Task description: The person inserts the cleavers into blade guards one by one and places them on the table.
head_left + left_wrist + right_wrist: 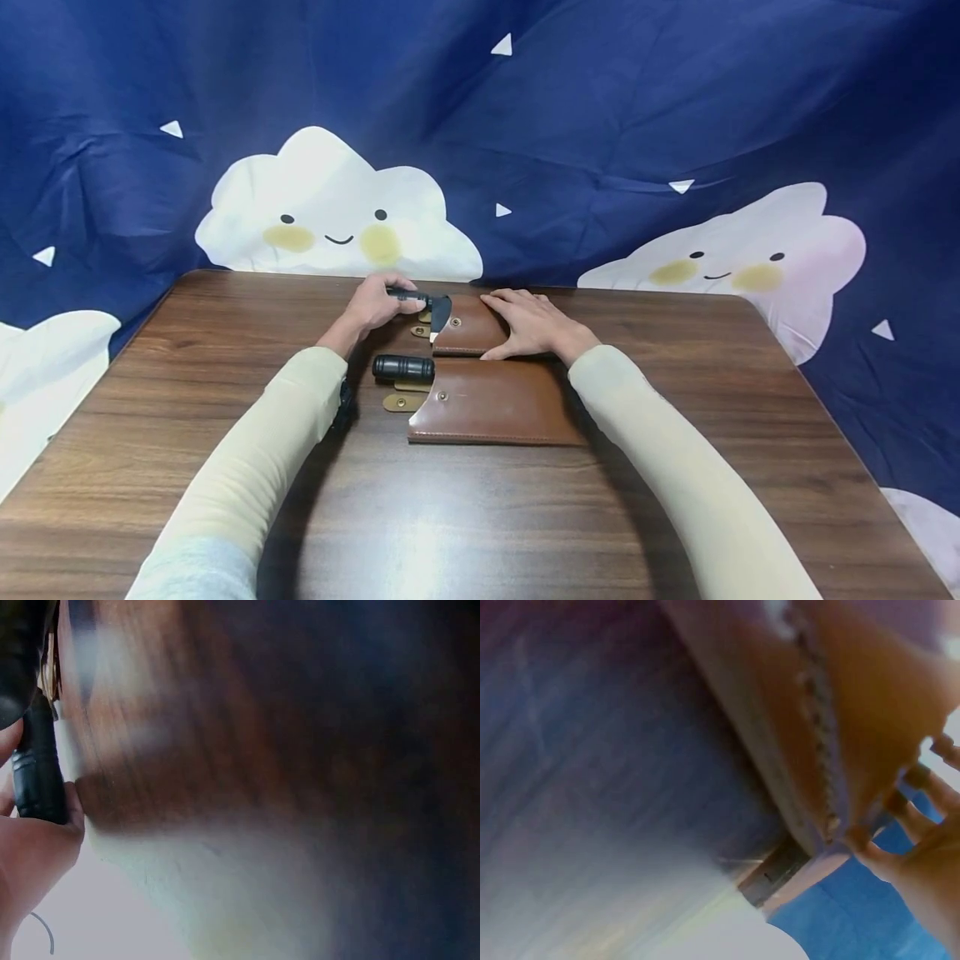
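Observation:
At the back of the table, a brown leather sheath [472,325] lies flat with a knife part-way in its mouth. The heel of the knife's dark blade [441,314] shows outside the leather. My left hand [378,302] grips its black ridged handle [39,769], thumb along the near side. Over the sheath's right part, my right hand [534,323] holds it with thumb at the near edge and fingers spread to the far edge. Nearer lies a larger brown sheath [498,404] with another black handle [403,367] sticking out to the left.
A tan snap strap [403,403] extends from the nearer sheath, and a smaller strap [421,332] lies by the rear one. The wood-grain table [465,517] ends at a blue curtain [525,150] with smiling clouds. Both forearms flank the nearer sheath.

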### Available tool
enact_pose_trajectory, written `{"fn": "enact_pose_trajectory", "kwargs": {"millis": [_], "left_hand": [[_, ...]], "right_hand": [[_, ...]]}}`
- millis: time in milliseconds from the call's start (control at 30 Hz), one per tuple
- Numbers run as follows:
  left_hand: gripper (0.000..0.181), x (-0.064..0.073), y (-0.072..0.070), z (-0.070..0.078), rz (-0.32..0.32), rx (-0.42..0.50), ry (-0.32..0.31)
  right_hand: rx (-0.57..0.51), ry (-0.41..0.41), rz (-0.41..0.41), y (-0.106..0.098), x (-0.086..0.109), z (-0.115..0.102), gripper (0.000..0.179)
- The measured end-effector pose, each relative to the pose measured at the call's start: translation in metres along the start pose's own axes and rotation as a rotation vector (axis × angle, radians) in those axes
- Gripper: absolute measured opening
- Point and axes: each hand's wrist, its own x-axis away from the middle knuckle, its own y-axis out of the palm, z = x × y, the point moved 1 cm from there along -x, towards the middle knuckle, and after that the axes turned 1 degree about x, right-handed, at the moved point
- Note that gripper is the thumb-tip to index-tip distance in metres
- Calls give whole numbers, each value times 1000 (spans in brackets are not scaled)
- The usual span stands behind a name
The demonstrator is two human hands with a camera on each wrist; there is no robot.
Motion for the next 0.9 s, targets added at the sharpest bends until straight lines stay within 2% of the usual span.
{"fn": "enact_pose_trajectory", "kwargs": {"millis": [333,533,700,900], "left_hand": [[32,-7,2,6,-21,-44,20],[29,-7,3,7,-52,-33,-1],[28,-7,2,7,-44,-27,13],[28,-5,-1,0,-33,-7,20]], "right_hand": [[-14,38,-54,0,6,2,110],[-34,45,-78,2,10,0,110],[-16,49,-61,1,10,0,110],[-7,18,-51,1,6,-2,111]]}}
